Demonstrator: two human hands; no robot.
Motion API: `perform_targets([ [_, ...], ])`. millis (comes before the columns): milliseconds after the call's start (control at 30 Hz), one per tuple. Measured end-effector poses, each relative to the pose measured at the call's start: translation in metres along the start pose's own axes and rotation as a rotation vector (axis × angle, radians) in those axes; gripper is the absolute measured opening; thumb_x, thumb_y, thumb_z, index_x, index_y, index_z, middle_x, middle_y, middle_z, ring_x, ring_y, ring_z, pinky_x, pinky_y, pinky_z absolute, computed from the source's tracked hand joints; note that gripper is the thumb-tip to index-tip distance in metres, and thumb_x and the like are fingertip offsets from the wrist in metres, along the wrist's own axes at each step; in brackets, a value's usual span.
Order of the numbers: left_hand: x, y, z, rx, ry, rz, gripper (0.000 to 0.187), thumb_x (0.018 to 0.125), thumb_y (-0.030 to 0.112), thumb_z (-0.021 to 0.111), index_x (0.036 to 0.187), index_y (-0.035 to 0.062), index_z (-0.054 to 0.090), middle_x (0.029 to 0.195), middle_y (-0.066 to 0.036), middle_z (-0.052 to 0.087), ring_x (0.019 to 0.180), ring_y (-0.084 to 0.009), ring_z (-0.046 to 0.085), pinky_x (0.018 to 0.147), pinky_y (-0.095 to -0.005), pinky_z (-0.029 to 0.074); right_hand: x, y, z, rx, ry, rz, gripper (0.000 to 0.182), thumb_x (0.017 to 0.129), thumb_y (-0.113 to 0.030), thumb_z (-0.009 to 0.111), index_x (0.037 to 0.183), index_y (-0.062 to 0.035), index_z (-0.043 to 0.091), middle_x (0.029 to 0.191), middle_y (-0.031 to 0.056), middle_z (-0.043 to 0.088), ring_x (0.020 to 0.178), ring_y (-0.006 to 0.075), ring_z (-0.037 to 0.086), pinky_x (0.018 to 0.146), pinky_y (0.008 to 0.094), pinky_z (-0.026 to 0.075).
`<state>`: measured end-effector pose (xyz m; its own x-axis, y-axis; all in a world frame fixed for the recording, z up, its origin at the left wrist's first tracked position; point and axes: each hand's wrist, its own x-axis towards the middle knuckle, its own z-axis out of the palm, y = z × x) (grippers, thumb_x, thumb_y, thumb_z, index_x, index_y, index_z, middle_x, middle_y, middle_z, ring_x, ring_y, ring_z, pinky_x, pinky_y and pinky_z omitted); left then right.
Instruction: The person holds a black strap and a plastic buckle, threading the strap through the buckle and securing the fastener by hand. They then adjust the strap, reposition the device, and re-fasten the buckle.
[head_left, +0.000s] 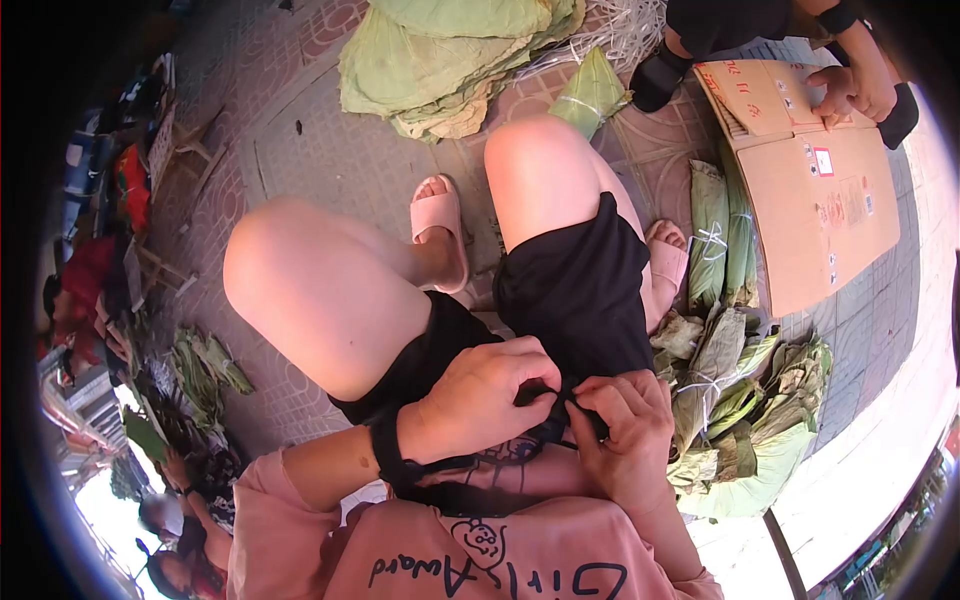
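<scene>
My left hand (480,400), with a black band at the wrist, is closed in a pinch over my lap. Close beside it, my right hand (628,425) is closed too, thumb and fingertips pressed together. Both hold a small piece of black material (568,395) between them, in front of the black shorts (580,285). Whether this is a strap, a cord or a fold of cloth I cannot make out. The fingers hide part of it. Below the hands is the pink shirt (480,550) with black lettering.
A stack of large green dried leaves (440,70) lies ahead. One folded leaf packet (592,95) sits beside white strings (620,35). Tied leaf bundles (708,235) and a leaf pile (770,420) are at right. Another person's hands (855,95) rest on flattened cardboard (810,190). More people sit at left.
</scene>
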<state>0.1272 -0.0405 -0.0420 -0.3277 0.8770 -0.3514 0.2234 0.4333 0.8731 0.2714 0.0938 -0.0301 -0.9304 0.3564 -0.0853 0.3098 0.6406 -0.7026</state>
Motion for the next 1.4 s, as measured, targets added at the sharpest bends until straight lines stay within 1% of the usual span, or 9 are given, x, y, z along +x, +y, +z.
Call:
perform_targets([
  [167, -0.002, 0.003, -0.004, 0.178, -0.051, 0.063, 0.008, 0.078, 0.007, 0.070, 0.085, 0.0064, 0.066, 0.079, -0.004, 0.059, 0.065, -0.0198, 0.061, 0.058, -0.0289, 0.049, -0.001, -0.004, -0.001, 0.077, 0.032, 0.044, 0.021, 0.065, -0.002, 0.076, 0.073, -0.0091, 0.059, 0.084, -0.0002, 0.069, 0.078, 0.0214, 0.057, 0.072, 0.0348, 0.040],
  [267, -0.002, 0.003, -0.015, 0.063, -0.171, 0.020, 0.009, 0.078, 0.007, 0.071, 0.085, 0.0055, 0.067, 0.080, -0.004, 0.059, 0.066, -0.0198, 0.061, 0.058, -0.0299, 0.049, -0.003, -0.003, 0.001, 0.109, 0.037, -0.018, 0.021, 0.064, -0.003, 0.075, 0.073, -0.0100, 0.057, 0.084, -0.0014, 0.068, 0.079, 0.0208, 0.055, 0.074, 0.0350, 0.038],
  [433, -0.015, -0.009, -0.014, -0.116, -0.133, 0.102, 0.010, 0.078, 0.004, 0.072, 0.087, 0.0038, 0.067, 0.087, -0.005, 0.058, 0.070, -0.0166, 0.060, 0.059, -0.0272, 0.048, -0.002, -0.012, -0.010, 0.058, -0.014, -0.129, 0.021, 0.063, -0.002, 0.075, 0.074, -0.0112, 0.060, 0.081, -0.0029, 0.067, 0.080, 0.0200, 0.053, 0.076, 0.0346, 0.037],
  [767, -0.011, -0.009, -0.007, -0.163, -0.017, 0.168, 0.010, 0.076, 0.004, 0.069, 0.077, 0.0059, 0.059, 0.105, -0.006, 0.066, 0.086, -0.0214, 0.066, 0.071, -0.0320, 0.053, -0.009, -0.002, 0.002, 0.699, -0.069, 0.298, 0.018, 0.072, 0.004, 0.068, 0.070, -0.0084, 0.055, 0.075, 0.0017, 0.065, 0.077, 0.0209, 0.052, 0.074, 0.0322, 0.039],
  [833, -0.004, -0.009, -0.012, -0.149, -0.101, 0.142, 0.011, 0.078, -0.001, 0.067, 0.079, 0.0032, 0.057, 0.105, -0.008, 0.065, 0.087, -0.0149, 0.064, 0.068, -0.0257, 0.051, -0.009, -0.001, 0.003, 0.727, -0.074, 0.311, 0.019, 0.072, 0.005, 0.068, 0.070, -0.0077, 0.054, 0.075, 0.0022, 0.064, 0.077, 0.0209, 0.052, 0.073, 0.0316, 0.040],
  [1033, -0.003, -0.015, -0.008, -0.435, -0.143, -0.128, 0.006, 0.086, -0.002, 0.062, 0.086, -0.0002, 0.056, 0.103, -0.010, 0.065, 0.085, -0.0071, 0.061, 0.072, -0.0225, 0.051, -0.007, -0.007, 0.011, 0.303, 0.171, 0.150, 0.023, 0.068, 0.005, 0.070, 0.071, -0.0089, 0.052, 0.075, 0.0037, 0.063, 0.073, 0.0233, 0.053, 0.068, 0.0328, 0.041],
  [1133, -0.005, -0.017, -0.003, -0.516, -0.116, -0.205, 0.005, 0.087, -0.002, 0.062, 0.086, -0.0010, 0.057, 0.101, -0.009, 0.066, 0.083, -0.0061, 0.061, 0.073, -0.0222, 0.052, -0.004, -0.007, 0.011, 0.190, 0.162, 0.127, 0.023, 0.067, 0.004, 0.070, 0.072, -0.0093, 0.051, 0.073, 0.0040, 0.061, 0.068, 0.0252, 0.052, 0.064, 0.0344, 0.042],
  [1367, -0.008, -0.023, 0.003, -0.614, -0.092, -0.393, 0.008, 0.084, 0.000, 0.064, 0.082, 0.0014, 0.057, 0.099, -0.009, 0.067, 0.082, -0.0088, 0.064, 0.071, -0.0238, 0.053, 0.002, -0.010, 0.016, 0.193, 0.125, 0.285, 0.018, 0.068, 0.002, 0.069, 0.077, -0.0092, 0.059, 0.073, 0.0047, 0.059, 0.066, 0.0248, 0.054, 0.062, 0.0368, 0.042],
  [1400, -0.009, -0.017, 0.002, -0.452, -0.059, -0.249, 0.009, 0.083, 0.000, 0.066, 0.082, 0.0020, 0.057, 0.098, -0.009, 0.068, 0.081, -0.0104, 0.065, 0.070, -0.0241, 0.053, 0.001, -0.005, 0.019, 0.146, 0.133, 0.235, 0.018, 0.068, 0.002, 0.070, 0.077, -0.0093, 0.060, 0.073, 0.0046, 0.060, 0.067, 0.0243, 0.054, 0.062, 0.0367, 0.042],
])
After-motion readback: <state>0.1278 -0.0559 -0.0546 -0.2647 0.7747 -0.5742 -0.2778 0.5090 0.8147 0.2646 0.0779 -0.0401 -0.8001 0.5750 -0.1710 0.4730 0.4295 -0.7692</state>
